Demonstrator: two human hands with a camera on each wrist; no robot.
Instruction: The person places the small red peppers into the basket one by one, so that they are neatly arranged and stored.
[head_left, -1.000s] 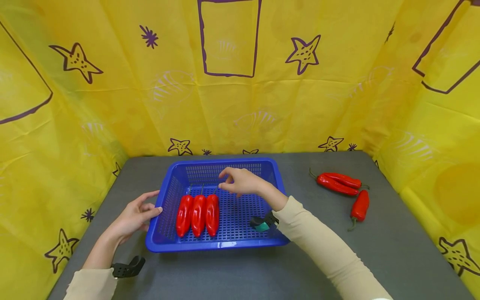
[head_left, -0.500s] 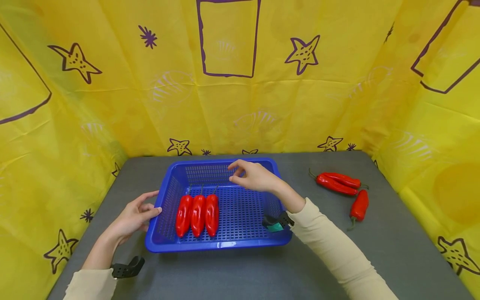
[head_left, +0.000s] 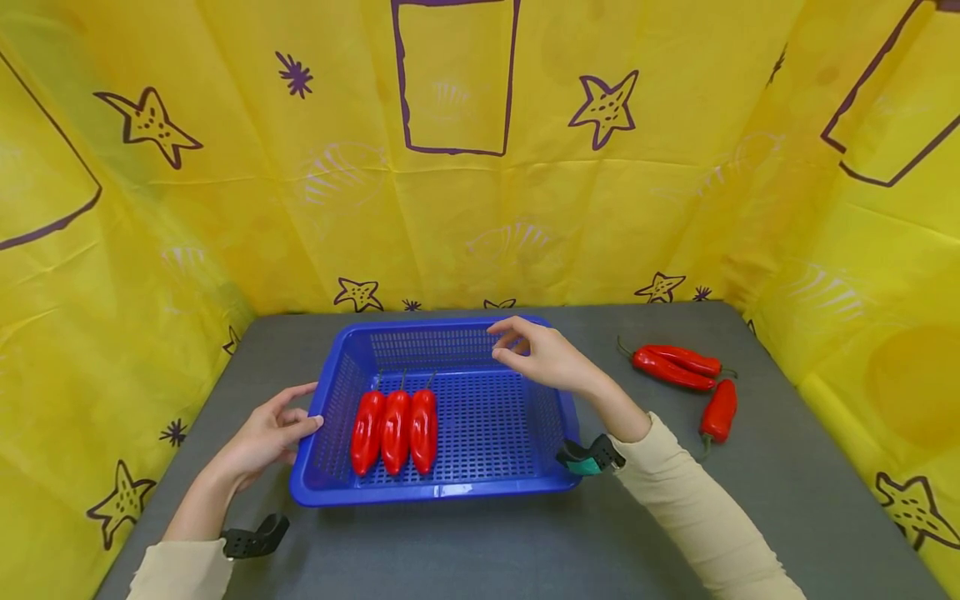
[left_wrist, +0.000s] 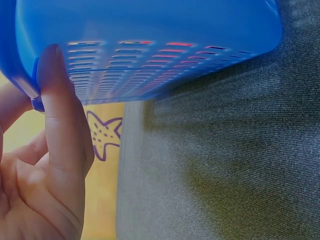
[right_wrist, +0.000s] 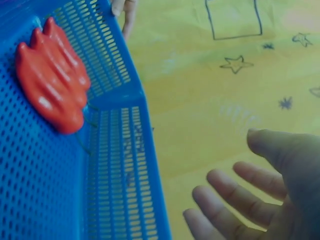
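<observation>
My left hand (head_left: 262,433) grips the left rim of a blue plastic basket (head_left: 442,490), its thumb over the edge and fingers beneath; the left wrist view shows the thumb against the basket's slotted side (left_wrist: 150,20). Inside, toward the left, three red chili peppers (head_left: 396,433) lie side by side with stems pointing to the far wall. My right hand (head_left: 547,354) hovers above the basket's back right corner with fingers loosely bent and nothing in them. In the right wrist view that hand (right_wrist: 250,195) shows spread fingers, apart from the basket rim (right_wrist: 152,150).
On the grey table (head_left: 637,517) at right lie two more red peppers (head_left: 678,367) close together, with a third pepper (head_left: 720,411) just in front of them. A yellow patterned cloth (head_left: 450,233) stands behind the table and along both sides.
My right hand has moved right and slightly up, from beside the rightmost pepper's stem to the basket's back right corner. The left hand, basket and peppers stay in place.
</observation>
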